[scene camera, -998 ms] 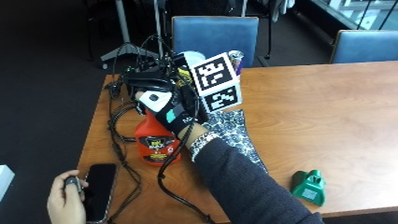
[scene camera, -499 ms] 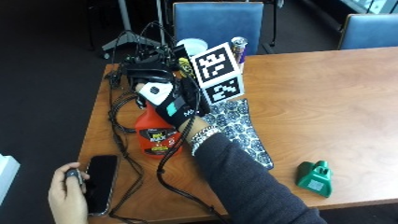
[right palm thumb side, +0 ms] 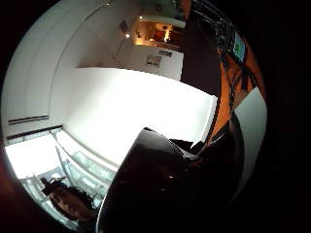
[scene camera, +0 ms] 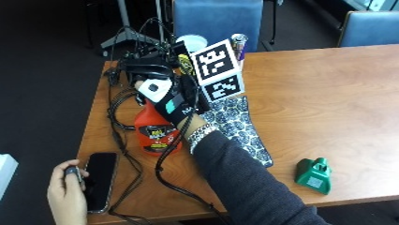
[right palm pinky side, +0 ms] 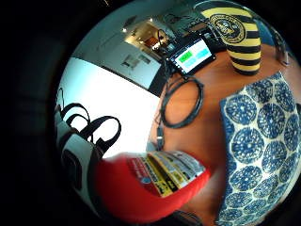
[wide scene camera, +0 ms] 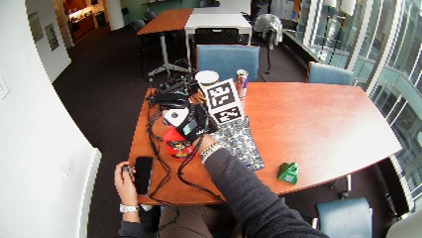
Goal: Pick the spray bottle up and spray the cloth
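Observation:
A red spray bottle (scene camera: 158, 133) with a yellow and black label stands on the wooden table (scene camera: 324, 93), left of the cloth. My gloved right hand (scene camera: 171, 103) sits over its top, fingers curled round the neck and spray head. The blue and white patterned cloth (scene camera: 240, 126) lies flat just right of the bottle, under my forearm. In the little finger side palm view the red bottle (right palm pinky side: 150, 188) is close to the palm, with the cloth (right palm pinky side: 261, 141) beside it. A dark shape (right palm thumb side: 160, 184) fills the thumb side palm view; I cannot tell what it is.
A tangle of black cables (scene camera: 121, 108) and a small lit screen (right palm pinky side: 192, 55) lie behind and left of the bottle. A yellow and black striped cup (right palm pinky side: 235, 37), a white cup (scene camera: 191, 43) and a can (scene camera: 239, 44) stand at the back. The bare left hand (scene camera: 65, 192) rests by a phone (scene camera: 99, 180). A green object (scene camera: 314, 174) sits front right.
The outside camera has shifted a little. My hand stays on the top of the bottle, which stands in the same place beside the cloth.

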A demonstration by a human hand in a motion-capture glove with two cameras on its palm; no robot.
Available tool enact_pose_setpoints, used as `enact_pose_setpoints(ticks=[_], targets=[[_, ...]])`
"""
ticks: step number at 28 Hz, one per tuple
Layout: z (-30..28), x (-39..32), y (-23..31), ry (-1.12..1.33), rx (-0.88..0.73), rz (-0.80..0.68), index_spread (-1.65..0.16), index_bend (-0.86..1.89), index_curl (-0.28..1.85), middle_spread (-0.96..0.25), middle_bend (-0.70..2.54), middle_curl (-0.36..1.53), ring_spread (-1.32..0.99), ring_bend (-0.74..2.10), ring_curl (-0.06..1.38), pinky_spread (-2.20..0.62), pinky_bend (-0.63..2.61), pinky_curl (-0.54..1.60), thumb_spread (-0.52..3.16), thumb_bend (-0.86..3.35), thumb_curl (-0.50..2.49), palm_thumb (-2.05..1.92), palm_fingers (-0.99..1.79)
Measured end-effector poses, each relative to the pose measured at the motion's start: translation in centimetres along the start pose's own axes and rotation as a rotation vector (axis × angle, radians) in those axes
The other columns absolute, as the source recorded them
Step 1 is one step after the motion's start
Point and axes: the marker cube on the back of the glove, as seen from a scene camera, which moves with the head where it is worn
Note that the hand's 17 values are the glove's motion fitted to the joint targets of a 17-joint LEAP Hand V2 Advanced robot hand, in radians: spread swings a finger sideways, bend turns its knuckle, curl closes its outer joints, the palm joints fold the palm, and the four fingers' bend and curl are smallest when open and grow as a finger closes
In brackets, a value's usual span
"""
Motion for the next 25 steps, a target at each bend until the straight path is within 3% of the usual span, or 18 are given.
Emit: enact_pose_setpoints(ticks=[8, 14, 25], targets=[[0.6, 1.3, -0.1, -0.013, -0.072, 0.023, -0.33, 0.26, 0.61, -0.27, 0.60, 0.51, -0.27, 0.65, 0.45, -0.31, 0.41, 0.39, 0.25, -0.03, 0.82, 0.92, 1.37], [2.1, 3.6, 1.5, -0.070, -0.273, 0.105, -0.33, 0.25, 0.61, -0.26, 0.59, 0.50, -0.26, 0.63, 0.45, -0.32, 0.42, 0.39, 0.26, -0.03, 0.82, 0.92, 1.35], [1.4, 5.9, 2.3, -0.022, -0.474, 0.166, -0.34, 0.05, 0.52, -0.26, 0.57, 0.50, -0.23, 0.61, 0.45, -0.03, 0.20, 0.36, 0.44, -0.06, 0.77, 0.92, 0.90]])
